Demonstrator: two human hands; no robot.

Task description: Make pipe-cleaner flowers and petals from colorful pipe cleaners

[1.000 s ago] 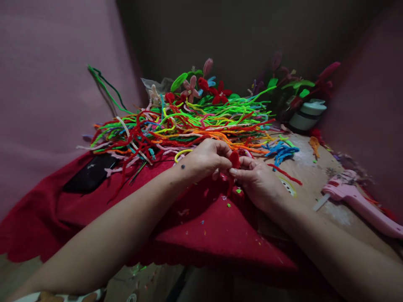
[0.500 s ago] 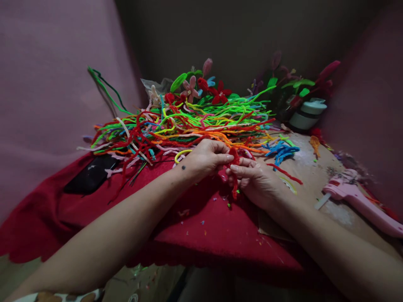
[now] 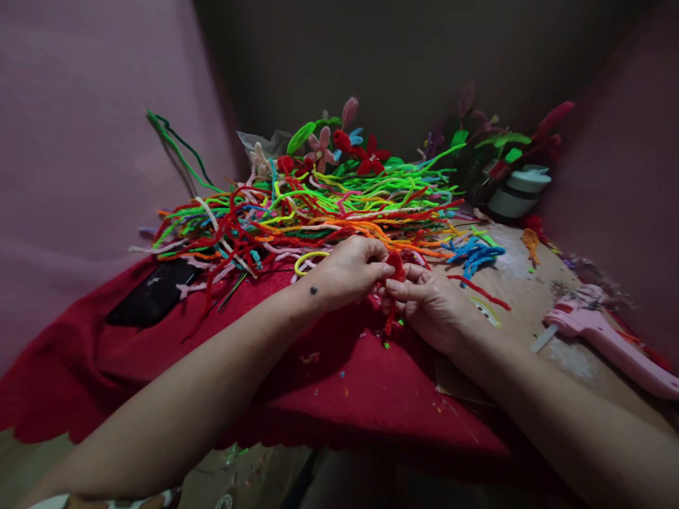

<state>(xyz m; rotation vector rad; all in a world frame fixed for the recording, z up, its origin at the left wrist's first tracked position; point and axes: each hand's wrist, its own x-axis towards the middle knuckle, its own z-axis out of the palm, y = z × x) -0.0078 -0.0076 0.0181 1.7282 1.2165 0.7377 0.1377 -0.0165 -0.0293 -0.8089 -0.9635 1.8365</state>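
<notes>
Between my two hands is a red pipe cleaner, bent into a flat loop at the top with a tail hanging below. My left hand pinches the loop from the left with thumb and fingers. From the right, my right hand grips the same piece lower down, thumb against fingers. The fingertips of both hands nearly meet and hide part of it. Just beyond them lies a big heap of colourful pipe cleaners. A loose red pipe cleaner rests to the right of my right hand.
A pink glue gun lies on a cardboard sheet at right, near blue pipe cleaner pieces. A lidded jar stands behind. A black phone lies at left on the red cloth. Finished fuzzy flowers sit at the back.
Both hands keep their pinch on the red pipe cleaner. They have shifted very slightly, and the hanging tail has moved a little to the left.
</notes>
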